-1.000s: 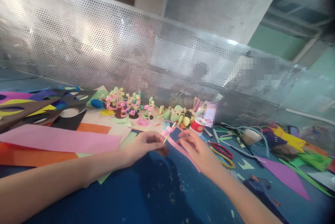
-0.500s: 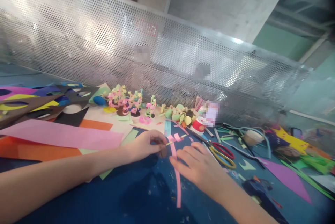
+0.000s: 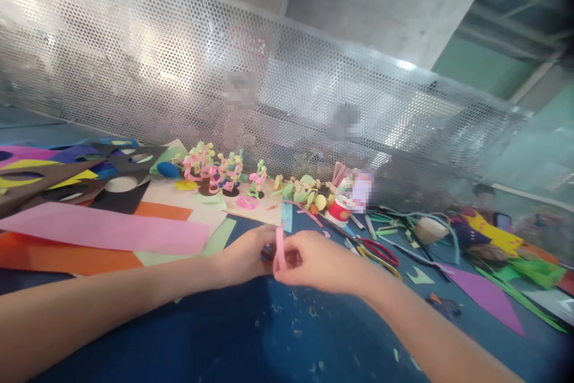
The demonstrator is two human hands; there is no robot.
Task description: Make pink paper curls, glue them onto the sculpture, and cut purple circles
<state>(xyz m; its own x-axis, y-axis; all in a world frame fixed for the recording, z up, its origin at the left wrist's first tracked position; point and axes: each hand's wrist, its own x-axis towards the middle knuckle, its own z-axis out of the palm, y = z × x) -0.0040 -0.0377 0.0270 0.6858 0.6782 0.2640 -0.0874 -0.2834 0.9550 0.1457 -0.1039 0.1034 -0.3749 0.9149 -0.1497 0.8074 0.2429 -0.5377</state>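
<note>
Over the blue table, my two hands meet close together. My right hand (image 3: 314, 260) is closed, thumb and fingers pinching a narrow pink paper strip (image 3: 280, 247) that stands up in front of its fingertips. My left hand (image 3: 246, 256) sits just left of the strip with its fingers curled in. Its fingertips are partly hidden, and what they hold does not show. Behind the hands stand several small curled-paper figures (image 3: 231, 171) in pink, green and yellow, on dark round bases. A red and white paper cup (image 3: 338, 211) is behind my right hand.
Scissors with red (image 3: 381, 250) and yellow handles lie right of my right hand. A long pink paper sheet (image 3: 107, 226) lies over orange paper (image 3: 81, 254) at left. A purple sheet (image 3: 487, 296) and cut strips lie at right. A perforated metal screen (image 3: 291, 84) stands behind the table.
My right hand has moved left and up to my left hand and now pinches the pink strip, which was hanging toward the table. The pale stick in my left hand is now hidden.
</note>
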